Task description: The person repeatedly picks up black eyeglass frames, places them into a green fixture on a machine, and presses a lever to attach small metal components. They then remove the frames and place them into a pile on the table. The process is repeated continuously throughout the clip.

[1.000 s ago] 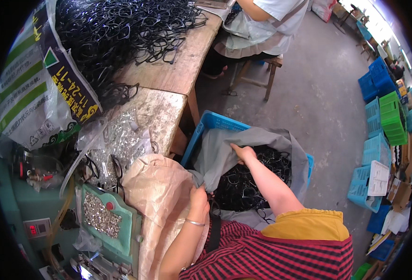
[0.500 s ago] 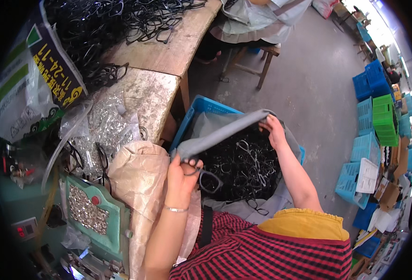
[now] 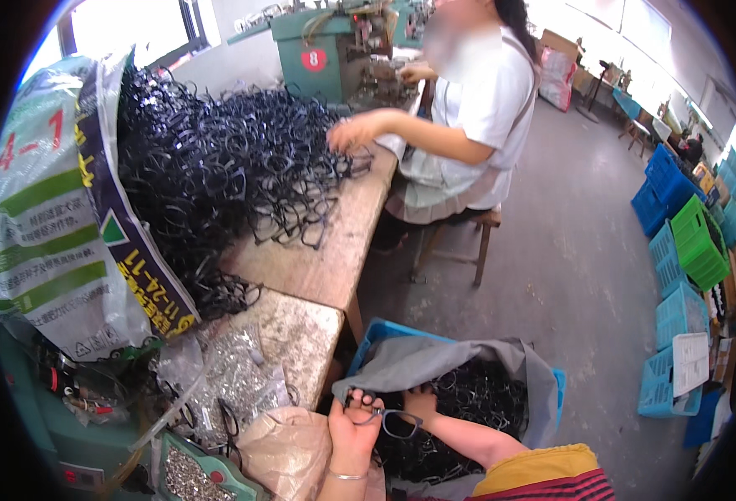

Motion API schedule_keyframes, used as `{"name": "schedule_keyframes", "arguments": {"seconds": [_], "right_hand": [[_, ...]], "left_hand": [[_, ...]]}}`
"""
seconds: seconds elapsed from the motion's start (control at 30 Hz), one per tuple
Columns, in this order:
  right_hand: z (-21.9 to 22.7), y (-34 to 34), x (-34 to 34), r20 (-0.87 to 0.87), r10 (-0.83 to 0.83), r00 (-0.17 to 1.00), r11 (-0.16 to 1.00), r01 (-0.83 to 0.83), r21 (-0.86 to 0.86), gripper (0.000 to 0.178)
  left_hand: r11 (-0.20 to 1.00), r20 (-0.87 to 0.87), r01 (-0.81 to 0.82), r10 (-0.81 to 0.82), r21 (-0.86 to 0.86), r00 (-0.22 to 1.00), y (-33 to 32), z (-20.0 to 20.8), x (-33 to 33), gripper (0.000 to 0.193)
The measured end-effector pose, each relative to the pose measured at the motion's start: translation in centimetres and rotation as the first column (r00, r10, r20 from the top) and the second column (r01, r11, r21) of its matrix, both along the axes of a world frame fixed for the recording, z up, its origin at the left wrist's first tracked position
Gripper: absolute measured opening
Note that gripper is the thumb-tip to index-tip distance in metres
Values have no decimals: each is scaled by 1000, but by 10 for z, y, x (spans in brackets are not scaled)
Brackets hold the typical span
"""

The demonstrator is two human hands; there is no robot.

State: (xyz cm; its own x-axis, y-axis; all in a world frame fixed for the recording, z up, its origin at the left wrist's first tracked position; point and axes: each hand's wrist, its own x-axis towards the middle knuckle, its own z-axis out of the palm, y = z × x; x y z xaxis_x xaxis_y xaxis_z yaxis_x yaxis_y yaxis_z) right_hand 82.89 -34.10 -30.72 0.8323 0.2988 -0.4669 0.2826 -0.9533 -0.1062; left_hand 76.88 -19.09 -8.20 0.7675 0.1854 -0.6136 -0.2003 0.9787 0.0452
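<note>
In my left hand (image 3: 354,434) is a dark eyeglass frame (image 3: 401,424), its rim sticking out to the right of my curled fingers. A small dark piece also shows at those fingertips, too unclear to name. My right hand (image 3: 420,402) reaches into the blue crate (image 3: 560,388) beside the table, touching the heap of black eyeglass frames (image 3: 485,401). Its fingertips are hidden among the frames, near the edge of the grey cloth (image 3: 435,355) that lines the crate.
A large pile of dark eyeglass frames (image 3: 243,159) covers the wooden table (image 3: 301,326), beside a printed sack (image 3: 51,217). Bags of small metal parts (image 3: 218,376) lie nearer me. A co-worker (image 3: 468,108) sits at the far side. Blue and green crates (image 3: 702,242) line the right.
My view has tilted up, bringing the co-worker into sight. My right hand has let go of the grey cloth's far edge and moved into the crate. The left hand keeps the eyeglass frame.
</note>
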Motion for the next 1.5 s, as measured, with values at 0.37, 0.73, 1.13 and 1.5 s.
{"name": "schedule_keyframes", "arguments": {"seconds": [0.37,0.73,1.13,1.5], "right_hand": [[-9,38,51,209,225,952,646,-307,699,66],[-10,25,-63,-184,208,961,692,-12,722,24],[86,108,122,-268,595,758,735,-378,563,23],[35,90,8,-344,-428,836,328,498,803,29]], "left_hand": [[999,-100,-42,42,4,994,11,-11,4,28],[973,-100,24,-1,229,995,-3,-18,-13,35],[640,-371,248,63,727,927,2,-29,50,31],[555,-248,301,-172,775,953,-44,50,-52,17]]}}
